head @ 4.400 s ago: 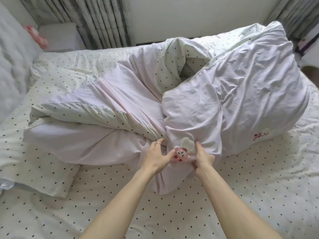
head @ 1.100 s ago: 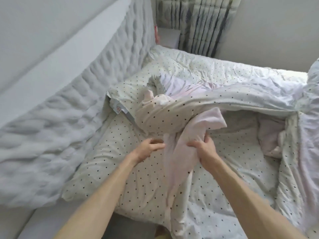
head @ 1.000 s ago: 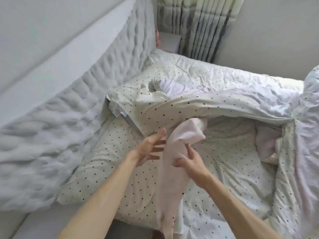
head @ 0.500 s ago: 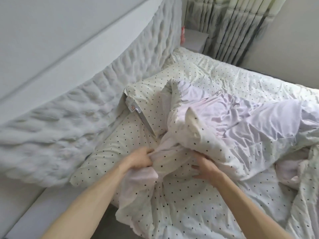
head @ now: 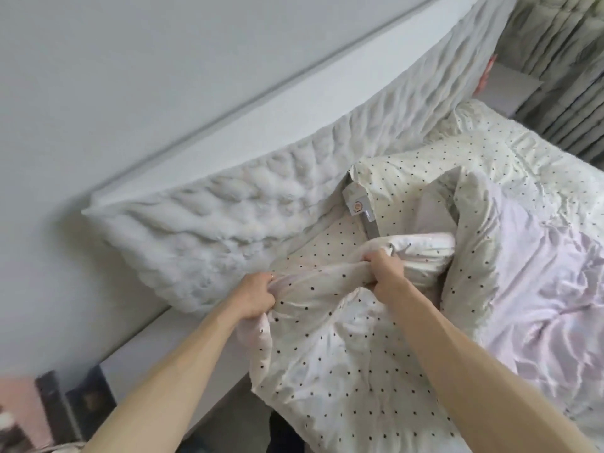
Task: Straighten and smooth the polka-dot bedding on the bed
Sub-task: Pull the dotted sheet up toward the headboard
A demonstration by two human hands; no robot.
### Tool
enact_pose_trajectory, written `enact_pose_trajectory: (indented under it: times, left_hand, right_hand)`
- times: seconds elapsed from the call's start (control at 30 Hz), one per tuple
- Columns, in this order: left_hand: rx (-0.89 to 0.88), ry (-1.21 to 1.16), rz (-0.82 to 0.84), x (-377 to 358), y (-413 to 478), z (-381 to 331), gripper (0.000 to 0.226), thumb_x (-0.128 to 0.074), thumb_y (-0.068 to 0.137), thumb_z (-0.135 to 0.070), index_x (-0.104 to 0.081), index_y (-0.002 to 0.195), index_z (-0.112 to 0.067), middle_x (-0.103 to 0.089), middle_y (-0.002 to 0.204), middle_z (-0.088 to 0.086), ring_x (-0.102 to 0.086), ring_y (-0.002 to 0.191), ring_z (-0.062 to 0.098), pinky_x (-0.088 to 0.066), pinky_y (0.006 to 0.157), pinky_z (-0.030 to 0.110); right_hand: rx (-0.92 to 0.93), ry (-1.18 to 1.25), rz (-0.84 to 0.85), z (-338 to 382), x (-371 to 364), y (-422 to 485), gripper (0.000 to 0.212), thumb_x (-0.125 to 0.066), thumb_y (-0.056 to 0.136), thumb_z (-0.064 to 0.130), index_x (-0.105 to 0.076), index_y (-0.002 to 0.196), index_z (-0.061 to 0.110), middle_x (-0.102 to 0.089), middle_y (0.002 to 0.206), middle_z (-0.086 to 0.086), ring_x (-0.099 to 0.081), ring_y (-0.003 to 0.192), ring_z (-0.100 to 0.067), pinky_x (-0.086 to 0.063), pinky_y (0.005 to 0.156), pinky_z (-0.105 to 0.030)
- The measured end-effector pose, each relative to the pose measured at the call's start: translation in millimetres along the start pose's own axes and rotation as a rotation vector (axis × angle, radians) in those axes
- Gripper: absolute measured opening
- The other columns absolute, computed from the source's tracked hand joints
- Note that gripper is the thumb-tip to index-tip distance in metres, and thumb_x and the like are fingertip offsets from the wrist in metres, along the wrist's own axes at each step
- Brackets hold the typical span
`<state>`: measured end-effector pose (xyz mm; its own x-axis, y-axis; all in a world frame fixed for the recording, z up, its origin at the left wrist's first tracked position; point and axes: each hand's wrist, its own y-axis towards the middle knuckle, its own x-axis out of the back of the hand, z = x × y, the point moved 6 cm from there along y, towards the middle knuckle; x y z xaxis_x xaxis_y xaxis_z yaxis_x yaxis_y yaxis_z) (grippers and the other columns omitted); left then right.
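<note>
The polka-dot duvet [head: 330, 364] lies bunched at the near corner of the bed, cream with dark dots on one face and pale pink [head: 536, 289] on the other. My left hand [head: 256, 294] is clenched on a gathered edge of the duvet near the headboard. My right hand [head: 385, 268] grips the same bunched edge a little further right, with fabric stretched between the two fists. A polka-dot pillow [head: 402, 181] with a grey tag leans against the headboard behind the hands.
A quilted white headboard [head: 248, 204] runs diagonally along the left under a plain wall. Grey curtains [head: 562, 63] hang at the top right beside a white nightstand [head: 510, 89]. A pink and dark rug [head: 36, 416] shows at the lower left floor.
Both hands have closed on the duvet edge and pulled it up toward the headboard corner. The view has swung left and down, showing more headboard and floor.
</note>
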<state>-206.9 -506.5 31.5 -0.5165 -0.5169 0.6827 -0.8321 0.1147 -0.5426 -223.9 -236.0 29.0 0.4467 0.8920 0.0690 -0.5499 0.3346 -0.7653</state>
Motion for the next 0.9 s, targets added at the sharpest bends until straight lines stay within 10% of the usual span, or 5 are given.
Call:
enact_pose_trajectory:
  times: [0.17,0.37,0.57,0.77,0.9]
  left_hand:
    - [0.2,-0.138,-0.138,51.4,40.5,133.7,0.032,-0.048,0.06,0.001,-0.056,0.056,-0.029,-0.054,0.057,-0.01,-0.057,0.065,0.023,-0.031,0.049,0.026]
    - [0.409,-0.259,-0.217,17.6,69.8,253.5,0.023,-0.053,0.093,-0.028,-0.07,0.108,-0.026,-0.07,0.115,-0.005,-0.063,0.105,0.019,-0.051,0.086,0.033]
    - [0.349,-0.098,-0.084,-36.7,101.1,224.4,0.096,-0.042,0.072,-0.08,-0.023,0.15,-0.028,-0.038,0.15,-0.002,-0.037,0.136,0.022,-0.037,0.107,0.044]
    - [0.272,0.072,-0.07,-39.0,131.5,227.0,0.058,-0.053,0.086,-0.063,-0.05,0.12,-0.017,-0.062,0.121,0.001,-0.061,0.107,0.024,-0.051,0.076,0.036]
    - [0.144,0.268,-0.231,-23.0,121.6,202.0,0.048,-0.062,0.09,-0.035,-0.047,0.131,-0.016,-0.062,0.122,0.004,-0.067,0.096,0.032,-0.053,0.068,0.042]
  right_hand:
    - [0.343,-0.178,0.181,7.4,-153.2,11.8,0.033,-0.055,0.051,0.027,-0.045,0.082,0.026,-0.044,0.084,0.005,-0.044,0.072,-0.016,-0.042,0.059,-0.034]
    - [-0.18,-0.602,0.627,-115.3,-239.1,76.4,0.063,-0.063,0.094,0.028,-0.037,0.149,0.045,-0.042,0.149,0.008,-0.033,0.141,-0.016,-0.039,0.103,-0.048]
    - [-0.099,-0.522,0.252,-111.7,-204.8,123.6,0.047,-0.066,0.088,0.054,-0.064,0.118,0.018,-0.071,0.115,-0.003,-0.074,0.093,-0.022,-0.061,0.071,-0.041]
    - [-0.038,-0.649,-0.041,-46.2,-173.8,167.3,0.098,-0.059,0.051,0.096,-0.058,0.113,0.02,-0.064,0.101,0.0,-0.076,0.071,-0.025,-0.061,0.053,-0.042]
    - [0.069,-0.837,-0.186,-45.3,-194.8,182.7,0.053,-0.051,0.095,0.049,-0.065,0.106,-0.002,-0.071,0.098,-0.017,-0.072,0.082,-0.034,-0.059,0.075,-0.044]
